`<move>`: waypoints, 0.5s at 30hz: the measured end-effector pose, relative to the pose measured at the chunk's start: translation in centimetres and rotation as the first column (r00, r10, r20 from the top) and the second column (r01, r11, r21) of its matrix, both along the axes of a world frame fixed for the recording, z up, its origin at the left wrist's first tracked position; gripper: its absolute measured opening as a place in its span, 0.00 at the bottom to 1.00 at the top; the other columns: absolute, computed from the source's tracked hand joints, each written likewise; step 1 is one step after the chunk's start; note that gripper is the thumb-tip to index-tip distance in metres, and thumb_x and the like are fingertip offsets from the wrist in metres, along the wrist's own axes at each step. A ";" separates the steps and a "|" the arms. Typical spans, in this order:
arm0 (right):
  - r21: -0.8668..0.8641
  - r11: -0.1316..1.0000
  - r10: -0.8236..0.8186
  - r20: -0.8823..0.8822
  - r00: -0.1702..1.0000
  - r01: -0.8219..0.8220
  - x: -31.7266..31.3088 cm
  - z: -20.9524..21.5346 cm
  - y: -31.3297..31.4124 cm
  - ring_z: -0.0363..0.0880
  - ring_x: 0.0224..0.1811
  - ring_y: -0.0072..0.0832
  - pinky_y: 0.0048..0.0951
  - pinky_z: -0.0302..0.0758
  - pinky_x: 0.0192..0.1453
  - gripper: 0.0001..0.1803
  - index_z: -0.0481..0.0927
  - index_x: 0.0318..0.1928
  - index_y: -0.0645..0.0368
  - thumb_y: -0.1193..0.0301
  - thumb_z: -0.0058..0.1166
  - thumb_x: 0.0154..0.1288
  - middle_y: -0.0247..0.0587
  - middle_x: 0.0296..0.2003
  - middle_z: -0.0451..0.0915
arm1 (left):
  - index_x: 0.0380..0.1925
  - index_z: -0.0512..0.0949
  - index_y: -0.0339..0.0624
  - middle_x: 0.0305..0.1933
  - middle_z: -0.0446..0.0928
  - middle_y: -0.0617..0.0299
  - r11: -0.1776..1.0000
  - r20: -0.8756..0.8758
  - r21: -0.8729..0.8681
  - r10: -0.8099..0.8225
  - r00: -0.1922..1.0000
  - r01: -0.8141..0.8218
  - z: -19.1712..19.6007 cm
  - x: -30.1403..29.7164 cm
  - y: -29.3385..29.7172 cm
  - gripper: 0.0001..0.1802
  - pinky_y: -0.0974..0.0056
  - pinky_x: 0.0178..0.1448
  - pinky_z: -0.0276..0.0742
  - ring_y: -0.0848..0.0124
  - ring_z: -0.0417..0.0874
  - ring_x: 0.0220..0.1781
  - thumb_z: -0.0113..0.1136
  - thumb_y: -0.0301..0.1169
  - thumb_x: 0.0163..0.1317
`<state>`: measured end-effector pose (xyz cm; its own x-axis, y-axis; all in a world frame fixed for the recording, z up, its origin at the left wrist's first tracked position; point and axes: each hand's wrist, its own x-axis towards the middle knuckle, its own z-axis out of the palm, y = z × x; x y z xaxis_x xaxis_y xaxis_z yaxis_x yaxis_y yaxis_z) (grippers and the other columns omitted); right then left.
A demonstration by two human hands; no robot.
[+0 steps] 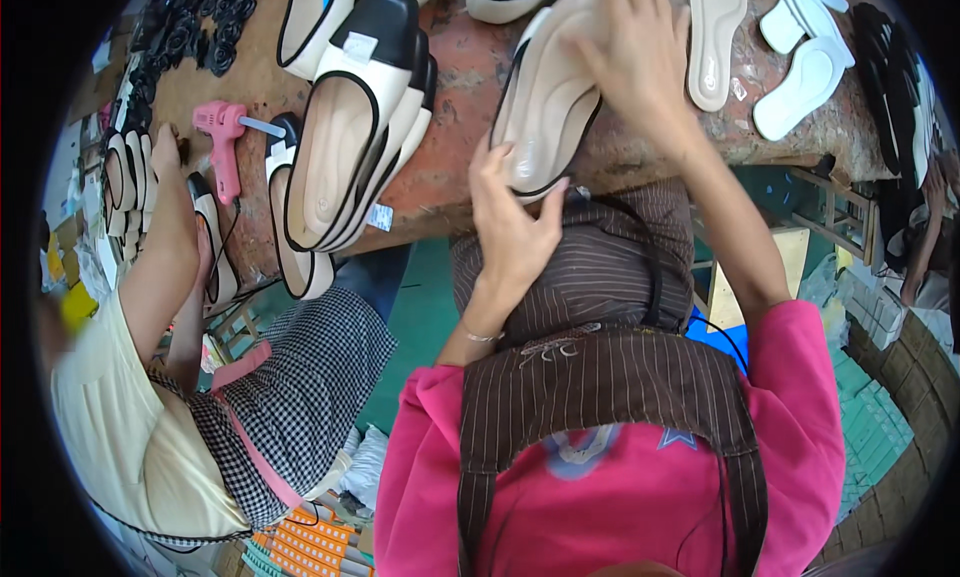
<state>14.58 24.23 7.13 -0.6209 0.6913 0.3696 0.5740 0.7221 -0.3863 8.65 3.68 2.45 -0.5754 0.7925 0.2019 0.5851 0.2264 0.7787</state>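
Upper centre of frame: left hand's (515,227) fingers gripping shoe (550,112) by heel (533,165); right hand (638,72), blurring, holding fingers apart over insole (550,72). Upper left: pink glue gun (223,147) lying on table (455,107).

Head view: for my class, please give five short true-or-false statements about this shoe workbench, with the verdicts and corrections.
1. The left hand grips the near end of the held shoe. True.
2. The glue gun on the workbench is green. False: the glue gun is pink.
3. A loose beige insole lies to the right of the right hand. True.
4. The top stacked shoe has a black toe. True.
5. The co-worker on the left wears a plain white apron. False: the checked apron is black and white.
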 end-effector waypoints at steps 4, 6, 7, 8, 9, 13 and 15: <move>-0.435 0.897 0.024 -0.134 0.991 -0.080 0.9 3.1 -1.3 0.80 0.43 0.47 0.39 0.77 0.54 0.08 0.84 0.35 0.58 0.73 0.61 0.53 0.48 0.45 0.82 | 0.64 0.60 0.31 0.63 0.66 0.34 0.998 -0.012 0.029 -0.052 0.999 0.053 -0.1 2.1 1.4 0.51 0.47 0.67 0.66 0.39 0.69 0.65 0.80 0.33 0.43; -0.294 0.941 0.153 -0.077 0.985 -0.169 3.4 2.6 -5.6 0.81 0.47 0.54 0.47 0.77 0.59 0.18 0.79 0.46 0.62 0.81 0.58 0.50 0.52 0.46 0.81 | 0.68 0.55 0.32 0.65 0.65 0.37 0.995 0.070 0.091 -0.058 0.996 0.052 -1.1 2.6 1.8 0.56 0.43 0.68 0.61 0.42 0.67 0.64 0.80 0.34 0.43; -0.312 0.939 0.180 0.087 0.980 -0.145 4.7 2.0 -7.6 0.79 0.54 0.56 0.55 0.70 0.67 0.25 0.75 0.54 0.63 0.81 0.56 0.51 0.56 0.48 0.81 | 0.70 0.51 0.32 0.68 0.63 0.37 0.998 0.003 0.048 -0.029 1.000 0.029 -1.8 2.8 1.8 0.61 0.38 0.72 0.52 0.43 0.65 0.68 0.80 0.40 0.42; -0.300 0.944 0.163 0.051 0.985 -0.141 5.3 1.4 -9.8 0.78 0.59 0.55 0.62 0.62 0.71 0.26 0.74 0.57 0.67 0.82 0.52 0.54 0.58 0.50 0.81 | 0.71 0.50 0.32 0.71 0.61 0.38 0.993 -0.086 0.111 -0.018 0.996 0.028 -2.4 2.7 2.0 0.62 0.32 0.75 0.38 0.44 0.59 0.74 0.79 0.45 0.43; -0.204 0.973 0.115 0.046 0.992 -0.103 5.2 0.1 -10.0 0.78 0.59 0.54 0.62 0.60 0.72 0.26 0.73 0.58 0.69 0.82 0.50 0.56 0.58 0.50 0.81 | 0.71 0.50 0.31 0.72 0.60 0.36 0.990 -0.071 0.135 -0.023 0.997 0.033 -3.2 2.8 2.3 0.62 0.30 0.76 0.33 0.44 0.58 0.76 0.78 0.46 0.43; 0.050 0.997 0.050 0.007 0.999 -0.051 0.3 -4.3 -4.9 0.81 0.52 0.51 0.58 0.52 0.76 0.20 0.75 0.52 0.71 0.79 0.49 0.58 0.57 0.45 0.82 | 0.71 0.50 0.29 0.72 0.59 0.32 0.992 -0.032 0.120 -0.044 0.999 0.048 -3.8 2.2 1.9 0.62 0.28 0.76 0.23 0.43 0.57 0.77 0.78 0.47 0.44; -0.111 0.993 0.065 0.249 0.966 -0.038 -1.5 -2.4 -3.1 0.78 0.56 0.53 0.61 0.52 0.75 0.20 0.74 0.54 0.71 0.79 0.48 0.60 0.59 0.50 0.80 | 0.71 0.51 0.28 0.71 0.59 0.31 0.993 -0.022 0.101 -0.056 0.998 0.058 -4.2 2.2 2.1 0.63 0.28 0.76 0.22 0.43 0.58 0.77 0.78 0.47 0.44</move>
